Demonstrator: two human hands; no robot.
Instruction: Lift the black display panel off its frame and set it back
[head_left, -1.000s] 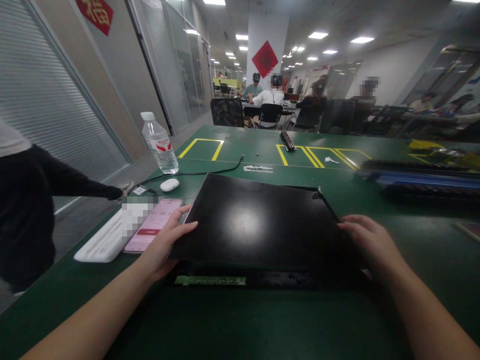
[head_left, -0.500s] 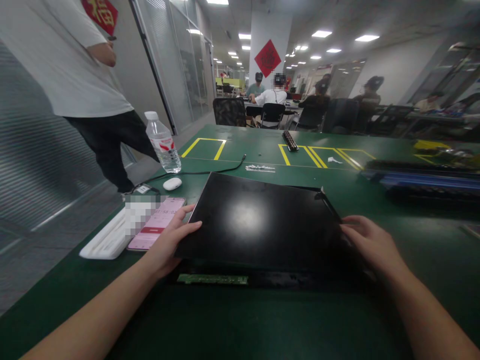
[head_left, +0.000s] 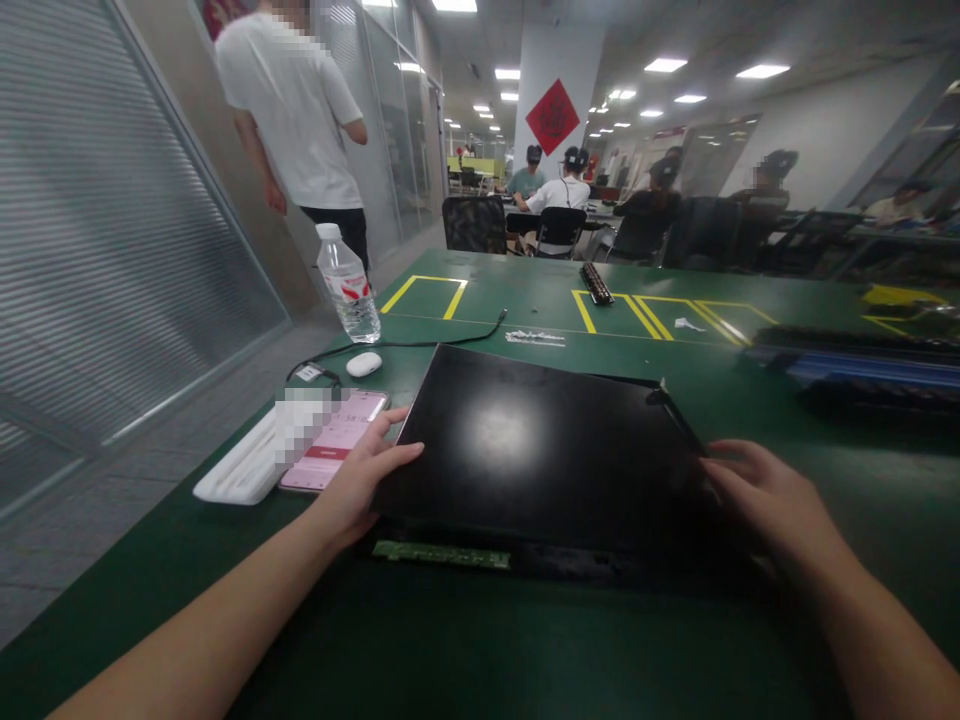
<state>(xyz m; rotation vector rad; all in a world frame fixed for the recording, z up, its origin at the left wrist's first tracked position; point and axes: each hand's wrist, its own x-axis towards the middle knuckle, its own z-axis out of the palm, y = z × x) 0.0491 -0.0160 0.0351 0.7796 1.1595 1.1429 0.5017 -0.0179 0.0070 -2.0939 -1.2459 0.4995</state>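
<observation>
A glossy black LCD panel lies in front of me, slightly askew over a dark frame that shows along its far right corner. A green circuit board strip runs along the near left edge. My left hand is closed on the panel's left edge, thumb on top and the other fingers beyond or under the rim. On the right side, my right hand pinches the edge where panel and frame meet; its fingertips are partly hidden, and I cannot tell whether it grips both.
Left of the panel lie a phone, a white device, a small white case, a black cable and a water bottle. Dark and blue parts sit at the right. A person stands beyond the table.
The view has turned slightly left, so the things on the table appear shifted right. The person at the left has walked farther off. Both hands keep their hold on the panel.
</observation>
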